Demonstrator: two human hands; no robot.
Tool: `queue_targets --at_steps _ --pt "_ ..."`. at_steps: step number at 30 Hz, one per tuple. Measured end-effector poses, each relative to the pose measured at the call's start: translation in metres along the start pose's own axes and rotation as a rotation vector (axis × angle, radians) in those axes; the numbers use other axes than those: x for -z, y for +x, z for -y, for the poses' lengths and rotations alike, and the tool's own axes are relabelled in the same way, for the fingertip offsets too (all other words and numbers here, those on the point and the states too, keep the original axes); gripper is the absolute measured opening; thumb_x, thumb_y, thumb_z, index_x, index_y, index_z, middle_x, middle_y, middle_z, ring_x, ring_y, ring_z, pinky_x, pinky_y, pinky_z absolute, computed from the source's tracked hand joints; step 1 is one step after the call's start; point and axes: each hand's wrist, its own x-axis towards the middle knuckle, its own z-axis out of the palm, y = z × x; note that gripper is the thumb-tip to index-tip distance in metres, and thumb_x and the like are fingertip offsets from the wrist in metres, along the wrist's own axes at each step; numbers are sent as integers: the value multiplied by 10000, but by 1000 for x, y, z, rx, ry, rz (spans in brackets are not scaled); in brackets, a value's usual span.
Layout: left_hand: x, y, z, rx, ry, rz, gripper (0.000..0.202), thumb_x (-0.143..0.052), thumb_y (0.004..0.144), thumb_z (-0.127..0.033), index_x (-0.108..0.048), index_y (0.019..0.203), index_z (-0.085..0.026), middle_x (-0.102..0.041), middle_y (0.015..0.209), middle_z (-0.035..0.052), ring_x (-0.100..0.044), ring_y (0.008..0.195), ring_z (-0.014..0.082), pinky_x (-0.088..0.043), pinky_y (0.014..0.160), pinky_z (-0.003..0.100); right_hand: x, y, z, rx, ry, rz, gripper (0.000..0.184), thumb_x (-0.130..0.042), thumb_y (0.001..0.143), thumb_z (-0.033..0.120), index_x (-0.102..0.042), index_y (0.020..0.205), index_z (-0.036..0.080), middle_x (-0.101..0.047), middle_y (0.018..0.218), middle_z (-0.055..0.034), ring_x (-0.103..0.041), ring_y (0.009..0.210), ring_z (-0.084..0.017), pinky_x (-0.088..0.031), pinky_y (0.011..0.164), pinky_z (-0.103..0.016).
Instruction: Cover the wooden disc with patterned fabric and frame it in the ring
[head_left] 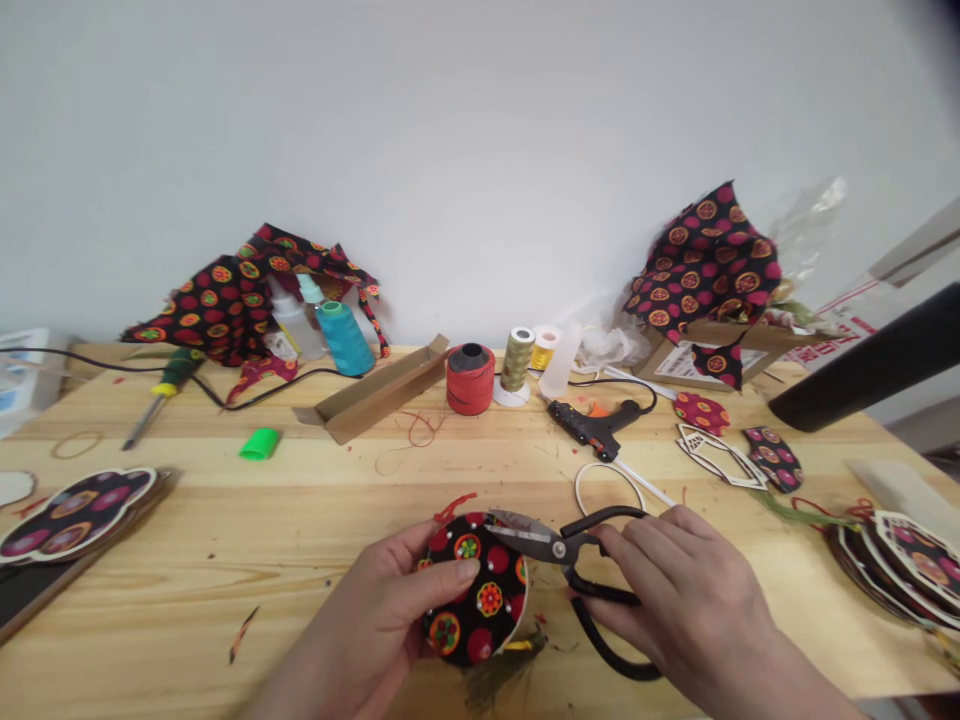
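Note:
My left hand is closed round a round piece covered in black fabric with red and orange dots, thumb pressed on its face. A short red thread end sticks up from its top edge. My right hand grips the black handles of a pair of scissors. The scissors' metal blades lie over the upper right of the fabric piece, pointing left toward the thread. Both hands rest low over the wooden table, near its front edge.
A black glue gun, a red thread spool, olive and yellow spools and a cardboard strip lie behind. Patterned fabric heaps sit at the wall. Stacks of covered shapes flank both sides. A screwdriver lies left.

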Motion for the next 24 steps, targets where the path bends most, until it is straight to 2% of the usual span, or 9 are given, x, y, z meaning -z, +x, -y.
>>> queue_targets --at_steps 4,10,14,18,24 --pt "1 1 1 12 -2 2 319 -752 747 -221 -718 1057 -153 -718 753 62 -628 633 159 -534 565 256 -1 0 0 8 -24 -1 368 -464 958 387 -637 796 105 -611 631 -47 -504 548 -171 -329 569 -320" --pt "1 1 3 12 4 -6 313 -756 744 -229 -718 1036 -124 -731 777 89 -621 626 161 -539 551 264 -3 -4 -1 24 -43 9 377 -436 972 374 -633 778 117 -590 620 -38 -473 549 -176 -306 578 -319" --pt "2 1 4 11 0 -5 369 -755 750 -218 -698 1102 -123 -728 773 86 -608 613 151 -540 547 266 -3 -3 -2 38 -43 17 401 -401 988 365 -641 795 106 -607 637 -44 -491 554 -171 -302 577 -318" --pt "3 2 6 21 -3 -11 322 -761 747 -224 -714 1045 -112 -723 745 83 -599 588 145 -542 537 269 -3 -3 -2 31 -37 28 425 -385 993 374 -635 768 115 -608 623 -43 -519 550 -171 -303 575 -324" --pt "2 0 7 21 -23 12 385 -772 738 -218 -701 1106 -133 -745 794 101 -654 644 173 -542 562 265 -1 -4 1 21 -4 19 419 -391 991 395 -629 793 113 -625 639 -46 -546 555 -164 -317 577 -320"
